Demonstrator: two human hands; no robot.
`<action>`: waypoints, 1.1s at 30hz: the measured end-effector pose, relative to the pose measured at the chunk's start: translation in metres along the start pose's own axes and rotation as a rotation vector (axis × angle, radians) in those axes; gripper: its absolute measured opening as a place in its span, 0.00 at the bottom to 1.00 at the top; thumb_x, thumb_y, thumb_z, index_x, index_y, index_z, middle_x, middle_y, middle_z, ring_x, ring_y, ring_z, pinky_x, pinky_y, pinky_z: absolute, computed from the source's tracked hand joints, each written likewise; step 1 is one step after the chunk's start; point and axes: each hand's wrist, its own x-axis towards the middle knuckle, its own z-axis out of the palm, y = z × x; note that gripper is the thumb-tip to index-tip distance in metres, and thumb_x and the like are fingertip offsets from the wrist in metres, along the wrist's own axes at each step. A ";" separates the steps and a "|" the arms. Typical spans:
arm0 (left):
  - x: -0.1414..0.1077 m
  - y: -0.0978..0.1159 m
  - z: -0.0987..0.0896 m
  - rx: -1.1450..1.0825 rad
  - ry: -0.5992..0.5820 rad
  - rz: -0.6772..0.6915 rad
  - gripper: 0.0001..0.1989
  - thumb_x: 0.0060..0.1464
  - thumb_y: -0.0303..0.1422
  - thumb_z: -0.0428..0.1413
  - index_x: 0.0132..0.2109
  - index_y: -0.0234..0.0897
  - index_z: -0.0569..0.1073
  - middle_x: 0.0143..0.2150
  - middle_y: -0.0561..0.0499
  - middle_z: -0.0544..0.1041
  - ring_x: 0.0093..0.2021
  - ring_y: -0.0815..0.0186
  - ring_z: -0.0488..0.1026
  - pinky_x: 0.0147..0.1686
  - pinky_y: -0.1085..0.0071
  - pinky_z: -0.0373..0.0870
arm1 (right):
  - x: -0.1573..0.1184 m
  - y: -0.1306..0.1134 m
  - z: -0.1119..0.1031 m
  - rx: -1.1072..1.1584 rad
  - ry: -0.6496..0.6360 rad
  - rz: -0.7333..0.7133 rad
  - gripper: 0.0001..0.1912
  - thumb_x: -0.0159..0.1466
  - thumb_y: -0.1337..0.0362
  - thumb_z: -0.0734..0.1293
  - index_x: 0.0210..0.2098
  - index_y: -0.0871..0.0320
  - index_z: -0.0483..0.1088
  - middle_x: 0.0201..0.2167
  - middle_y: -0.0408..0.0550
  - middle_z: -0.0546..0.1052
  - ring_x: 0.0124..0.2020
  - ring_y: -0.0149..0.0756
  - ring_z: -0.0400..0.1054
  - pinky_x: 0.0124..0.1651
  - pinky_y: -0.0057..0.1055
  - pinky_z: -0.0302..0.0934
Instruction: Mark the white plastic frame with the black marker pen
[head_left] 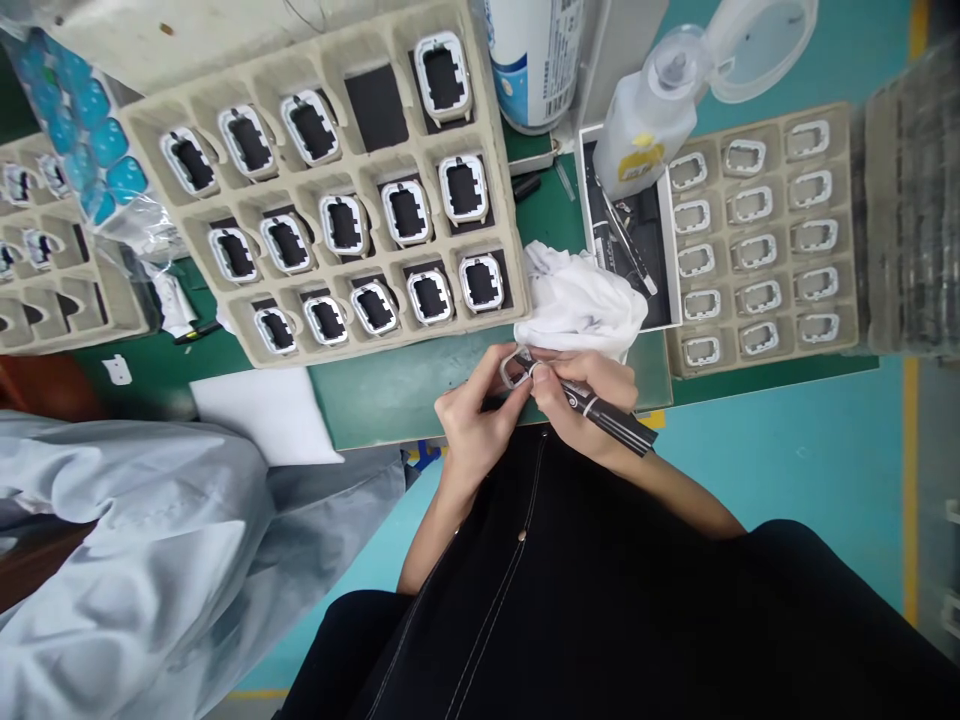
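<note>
From the head camera, the left hand [472, 420] pinches a small silver watch frame [516, 368] at the near edge of the green table [390, 390], fingers closed on it. The right hand [581, 395] is wrapped tight around a black pen [607, 415], its tip at the frame. A white cloth [577, 300] lies just behind. A cardboard tray [330, 200] of watch frames sits to the left.

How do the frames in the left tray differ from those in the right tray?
The left tray holds frames with dark inserts in their openings; the right tray holds bare, hollow frames. The left tray has one slot without a frame; the right tray looks full. Both trays are beige pulp with rounded-rectangle pale frames.
</note>
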 end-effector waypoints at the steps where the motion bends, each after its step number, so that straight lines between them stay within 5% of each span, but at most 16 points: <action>1: 0.000 0.000 0.000 -0.003 -0.007 -0.006 0.17 0.72 0.41 0.72 0.63 0.43 0.87 0.41 0.53 0.88 0.36 0.67 0.85 0.43 0.74 0.83 | 0.000 0.000 0.000 0.015 -0.004 0.002 0.06 0.77 0.63 0.76 0.42 0.48 0.78 0.39 0.42 0.93 0.43 0.44 0.93 0.46 0.35 0.90; 21: 0.004 0.002 0.000 -0.064 -0.004 -0.014 0.17 0.70 0.40 0.73 0.61 0.43 0.87 0.42 0.53 0.90 0.38 0.65 0.88 0.45 0.71 0.87 | -0.003 0.001 0.000 0.068 -0.011 0.041 0.07 0.77 0.63 0.76 0.41 0.49 0.77 0.40 0.44 0.93 0.47 0.47 0.93 0.47 0.37 0.91; 33: 0.002 0.000 0.001 -0.052 -0.007 -0.011 0.18 0.70 0.41 0.74 0.62 0.43 0.87 0.43 0.52 0.91 0.39 0.65 0.89 0.47 0.71 0.88 | -0.002 0.001 0.002 0.116 0.017 0.078 0.08 0.76 0.64 0.77 0.42 0.47 0.76 0.40 0.44 0.92 0.40 0.45 0.92 0.42 0.36 0.89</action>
